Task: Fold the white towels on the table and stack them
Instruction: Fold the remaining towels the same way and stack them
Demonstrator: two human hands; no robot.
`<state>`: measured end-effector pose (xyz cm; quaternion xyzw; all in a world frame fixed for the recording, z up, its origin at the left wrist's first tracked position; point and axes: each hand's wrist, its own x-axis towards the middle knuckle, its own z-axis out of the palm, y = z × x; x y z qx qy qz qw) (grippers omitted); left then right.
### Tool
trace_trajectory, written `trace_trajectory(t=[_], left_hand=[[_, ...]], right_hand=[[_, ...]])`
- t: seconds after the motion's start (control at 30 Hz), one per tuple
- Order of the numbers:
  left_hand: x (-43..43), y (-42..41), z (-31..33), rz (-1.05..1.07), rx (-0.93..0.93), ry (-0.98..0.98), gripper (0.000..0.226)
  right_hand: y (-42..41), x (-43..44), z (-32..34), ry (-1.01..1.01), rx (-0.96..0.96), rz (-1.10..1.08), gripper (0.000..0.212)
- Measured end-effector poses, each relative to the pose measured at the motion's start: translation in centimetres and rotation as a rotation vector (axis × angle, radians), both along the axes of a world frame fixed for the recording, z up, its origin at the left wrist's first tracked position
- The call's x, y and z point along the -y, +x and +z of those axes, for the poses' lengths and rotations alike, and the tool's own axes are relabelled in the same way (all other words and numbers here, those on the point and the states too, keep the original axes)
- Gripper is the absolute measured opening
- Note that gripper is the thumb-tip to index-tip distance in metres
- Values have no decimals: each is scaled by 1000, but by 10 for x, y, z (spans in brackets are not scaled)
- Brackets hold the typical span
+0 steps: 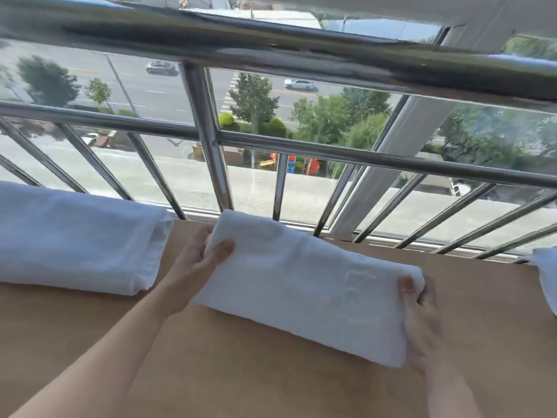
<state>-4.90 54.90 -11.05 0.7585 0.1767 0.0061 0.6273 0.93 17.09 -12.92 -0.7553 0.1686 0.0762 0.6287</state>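
Here, gripping a folded towel (304,285) at both ends on the table (241,381).
Left hand (196,263) and right hand (422,324) each curled round an end, thumb on top, other fingers tucked behind. Faint raised mark (358,285) on the cloth, unreadable. Second towel (75,236) lying well to the left; third towel (547,273) at the right edge.

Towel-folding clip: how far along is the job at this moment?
Done: one folded towel lies at the left of the table. In hand: the left hand and right hand grip the ends of a second folded towel, not yet stacked. Left: stacking it, plus a third towel at the right edge, too cut off to judge.
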Motion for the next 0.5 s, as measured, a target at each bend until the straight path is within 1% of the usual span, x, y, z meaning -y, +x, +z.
trace_trajectory(t=[0.07, 0.13, 0.2, 0.3, 0.4, 0.5], left_hand=[[1, 17, -6, 7, -38, 26, 13], [4, 32, -18, 35, -139, 124, 11], [4, 37, -34, 75, -231, 204, 11], [5, 33, -49, 151, -229, 218, 11], [6, 35, -51, 168, -240, 222, 11], [6, 34, -46, 190, -248, 202, 11]], right_hand=[[18, -2, -1, -49, 25, -4, 42], [35, -5, -6, -108, -15, 16, 37], [47, -10, -15, -203, -52, 46, 36], [56, -16, -28, -340, -42, 37, 41], [60, -19, -34, -364, -78, 29, 40], [58, -17, -30, -325, -82, 18, 31]])
